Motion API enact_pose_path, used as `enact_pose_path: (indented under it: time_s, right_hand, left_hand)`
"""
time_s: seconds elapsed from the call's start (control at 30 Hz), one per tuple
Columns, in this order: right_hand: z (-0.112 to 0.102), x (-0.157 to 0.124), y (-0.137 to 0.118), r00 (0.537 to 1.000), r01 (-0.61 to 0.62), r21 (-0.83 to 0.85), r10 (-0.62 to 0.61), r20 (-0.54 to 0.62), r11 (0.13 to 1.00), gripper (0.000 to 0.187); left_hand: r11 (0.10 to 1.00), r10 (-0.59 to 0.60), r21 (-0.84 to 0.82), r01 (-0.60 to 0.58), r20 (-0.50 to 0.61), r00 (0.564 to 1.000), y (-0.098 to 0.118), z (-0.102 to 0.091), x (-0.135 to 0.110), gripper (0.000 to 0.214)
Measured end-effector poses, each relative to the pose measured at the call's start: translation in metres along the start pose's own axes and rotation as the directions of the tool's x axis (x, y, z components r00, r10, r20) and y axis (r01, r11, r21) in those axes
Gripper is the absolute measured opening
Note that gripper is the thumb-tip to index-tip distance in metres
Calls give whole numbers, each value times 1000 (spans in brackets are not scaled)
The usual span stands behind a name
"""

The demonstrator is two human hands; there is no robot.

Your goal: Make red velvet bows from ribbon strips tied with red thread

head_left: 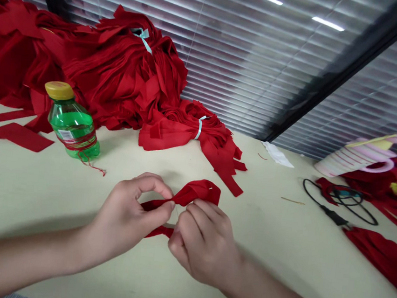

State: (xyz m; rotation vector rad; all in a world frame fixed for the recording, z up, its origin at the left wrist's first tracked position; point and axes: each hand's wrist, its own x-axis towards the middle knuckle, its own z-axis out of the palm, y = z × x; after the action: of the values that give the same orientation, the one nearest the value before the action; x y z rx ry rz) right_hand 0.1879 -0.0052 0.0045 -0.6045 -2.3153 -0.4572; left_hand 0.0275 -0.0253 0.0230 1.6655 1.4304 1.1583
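A small folded red fabric strip (197, 192) is held just above the pale table (264, 230) near the front middle. My left hand (127, 217) pinches its left end between thumb and fingers. My right hand (203, 241) is curled closed on the strip's lower right part, knuckles up. Part of the strip is hidden under both hands, and a short red tail shows between them.
A big heap of red fabric strips (97, 69), some tied with pale ribbon, fills the back left. A green bottle (72, 125) with a yellow cap stands before it. A black cable (341, 202), more red fabric (381, 255) and a striped pink object (359, 157) lie at right.
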Motion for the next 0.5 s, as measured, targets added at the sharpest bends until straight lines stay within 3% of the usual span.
enact_pose_path:
  time_s: [0.13, 0.2, 0.27, 0.33, 0.4, 0.5]
  right_hand:
    - [1, -1, -6, 995, -96, 32, 95, 17, 995, 21]
    - [2, -1, -8, 977, -205, 172, 192, 90, 963, 20]
    - [2, 1, -6, 924, -378, 414, 312, 221, 828, 21]
    - [1, 3, -1, 863, -505, 622, 371, 343, 599, 21]
    - [-1, 4, 6, 848, -522, 740, 355, 394, 424, 20]
    - [-9, 4, 16, 838, -545, 783, 238, 492, 301, 17]
  left_hand:
    - [968, -184, -162, 190, 51, 982, 0, 1, 2, 8]
    - [924, -239, -278, 263, 117, 964, -1, 1, 2, 9]
    - [864, -269, -384, 326, 197, 943, -2, 0, 3, 11]
    - [824, -266, -435, 362, 267, 926, -3, -2, 4, 13]
    - [820, -204, -455, 348, 335, 920, -3, -5, 5, 13]
    - [842, 0, -485, 238, 441, 898, -2, -10, 7, 8]
